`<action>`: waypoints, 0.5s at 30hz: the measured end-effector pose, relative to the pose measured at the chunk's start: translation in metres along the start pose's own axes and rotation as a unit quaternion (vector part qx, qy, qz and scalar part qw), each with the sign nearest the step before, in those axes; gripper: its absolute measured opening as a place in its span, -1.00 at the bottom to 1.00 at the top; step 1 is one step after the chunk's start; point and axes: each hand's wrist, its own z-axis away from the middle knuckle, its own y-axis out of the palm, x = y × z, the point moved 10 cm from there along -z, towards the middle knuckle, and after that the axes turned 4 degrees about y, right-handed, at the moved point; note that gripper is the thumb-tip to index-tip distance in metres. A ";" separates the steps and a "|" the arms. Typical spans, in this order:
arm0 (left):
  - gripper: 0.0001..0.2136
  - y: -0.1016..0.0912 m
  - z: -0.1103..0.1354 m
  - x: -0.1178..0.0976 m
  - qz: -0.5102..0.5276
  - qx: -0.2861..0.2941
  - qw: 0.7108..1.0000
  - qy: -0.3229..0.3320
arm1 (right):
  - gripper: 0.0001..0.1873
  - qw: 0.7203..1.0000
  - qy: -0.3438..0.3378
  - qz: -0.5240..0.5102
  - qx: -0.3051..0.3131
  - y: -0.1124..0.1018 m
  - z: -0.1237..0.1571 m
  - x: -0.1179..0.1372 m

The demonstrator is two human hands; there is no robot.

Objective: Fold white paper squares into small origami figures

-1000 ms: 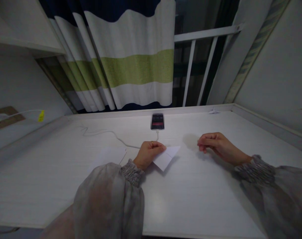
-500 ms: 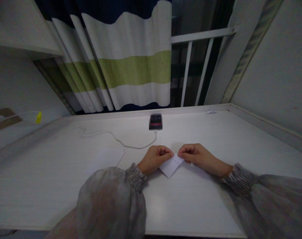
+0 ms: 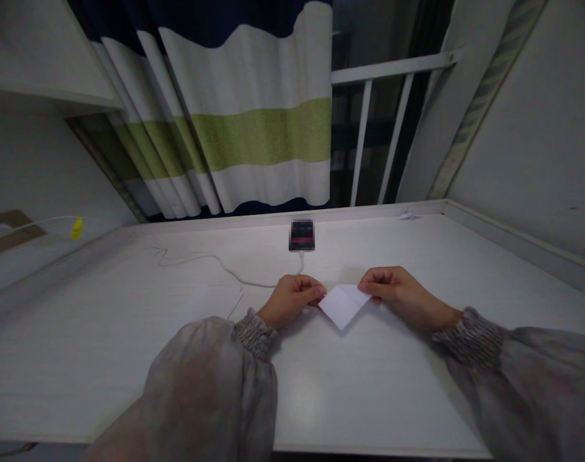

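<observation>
A small folded white paper (image 3: 343, 307) is held just above the white table, with one corner pointing down toward me. My left hand (image 3: 295, 298) pinches its left corner between thumb and fingers. On the other side, my right hand (image 3: 391, 289) is closed on the upper right corner, thumb in front. Faint crease lines show near the paper's top edge. The fingertips behind the paper are partly hidden.
A phone-like device (image 3: 302, 235), its screen blurred, lies at the back with a white cable (image 3: 219, 260) running left. More white paper (image 3: 203, 305) lies by my left forearm. A small folded white piece (image 3: 410, 216) sits at the back right. A striped curtain (image 3: 263, 135) hangs behind.
My hands have moved apart, the right one rightward and slightly up, the left one slightly left. The paper has shifted right and up, and more of its face shows.
</observation>
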 end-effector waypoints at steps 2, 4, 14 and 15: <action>-0.84 -0.008 -0.002 -0.004 0.016 -0.035 0.999 0.019 | -0.78 1.000 -0.013 -0.010 -0.027 -0.009 -0.002 0.000; -0.81 -0.009 -0.003 -0.006 0.020 -0.049 0.998 0.038 | -0.77 0.999 -0.015 -0.020 -0.030 -0.010 -0.002 -0.001; -0.84 0.034 0.012 -0.031 -0.387 0.083 0.896 0.199 | -0.79 0.989 -0.038 0.137 0.048 0.026 0.001 0.001; -0.83 0.043 0.016 -0.034 -0.441 0.108 0.860 0.232 | -0.81 0.981 -0.063 0.178 0.046 0.027 0.003 0.005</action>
